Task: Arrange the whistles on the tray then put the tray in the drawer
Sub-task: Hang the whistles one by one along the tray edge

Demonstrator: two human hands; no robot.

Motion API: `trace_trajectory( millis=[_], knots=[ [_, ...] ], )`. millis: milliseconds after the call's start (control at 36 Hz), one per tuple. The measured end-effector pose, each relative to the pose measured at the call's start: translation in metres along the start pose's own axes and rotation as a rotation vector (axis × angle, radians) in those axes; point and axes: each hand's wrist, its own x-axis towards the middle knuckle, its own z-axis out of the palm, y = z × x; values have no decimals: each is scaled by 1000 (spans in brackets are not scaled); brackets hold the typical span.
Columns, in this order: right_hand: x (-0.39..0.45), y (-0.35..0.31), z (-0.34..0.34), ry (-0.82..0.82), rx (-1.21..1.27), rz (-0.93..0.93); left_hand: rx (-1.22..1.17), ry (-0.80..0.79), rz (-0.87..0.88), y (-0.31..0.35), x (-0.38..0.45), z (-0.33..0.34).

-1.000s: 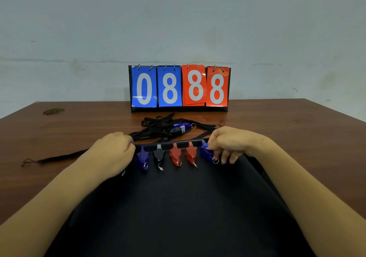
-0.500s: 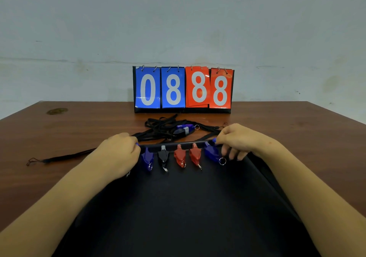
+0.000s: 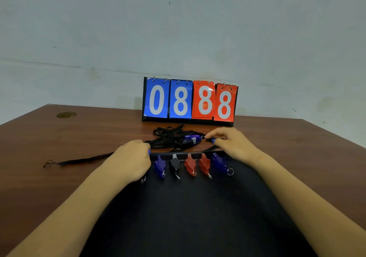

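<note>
- A black tray (image 3: 188, 207) is seen lying on the near part of the brown wooden desk (image 3: 59, 147), its far rim running between the two hands.
- Five whistles are lined up along that far rim, mouthpieces toward the rim: a blue whistle (image 3: 160, 167), a black whistle (image 3: 175, 164), a red whistle (image 3: 190, 165), a second red whistle (image 3: 205, 165) and a second blue whistle (image 3: 219, 162). They are set side by side with small gaps; metal rings are seen at their near ends.
- The left hand (image 3: 130, 161) is rested at the tray's left far corner, fingers curled under; what is gripped cannot be told. A metal ring (image 3: 143, 180) shows just below this hand.
- The right hand (image 3: 231, 143) is held beyond the tray's right far corner, over the desk. Its fingers are bent, and a small blue object is pinched between thumb and forefinger, just beside the ring of a purple whistle (image 3: 191, 139).
- That purple whistle is lodged in a tangle of black lanyards (image 3: 168, 136) on the desk beyond the tray; one lanyard end (image 3: 79, 160) trails off to the left.
- A flip scoreboard (image 3: 190, 101) reading 0 8 8 8, two blue cards and two red, is stood at the desk's far edge against a pale wall (image 3: 178, 29).
</note>
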Motion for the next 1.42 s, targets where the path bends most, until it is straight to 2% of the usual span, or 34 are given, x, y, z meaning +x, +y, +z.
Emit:
trace_trajectory(
  millis=[111, 278, 389, 556, 750, 1000, 1083, 1194, 1306, 1417],
  knots=[
    [17, -17, 2, -79, -70, -34, -65, 0, 9, -4, -3, -3],
    [44, -37, 17, -207, -348, -52, -102, -5, 8, -4, -2, -2],
    [56, -39, 27, -266, -374, -8, -112, -2, 21, -4, -3, 0],
    [64, -30, 33, -201, -492, 20, -120, -13, 24, -4, -3, 0],
    [58, -25, 26, -257, -420, 16, -102, -12, 14, -3, 0, -1],
    [50, -22, 20, -191, -419, -10, -85, -17, 1, -5, 1, 1],
    [44, -21, 5, -84, -415, -35, -88, -14, 6, -5, 1, 1],
    [28, -10, -8, 96, -565, -36, -105, 18, 3, -6, 4, 2],
    [10, 7, -20, 109, -407, 121, -87, 19, 6, -8, 6, 4],
    [-6, 20, -44, -54, -94, 195, -46, 6, 6, -6, 4, 4]
  ],
)
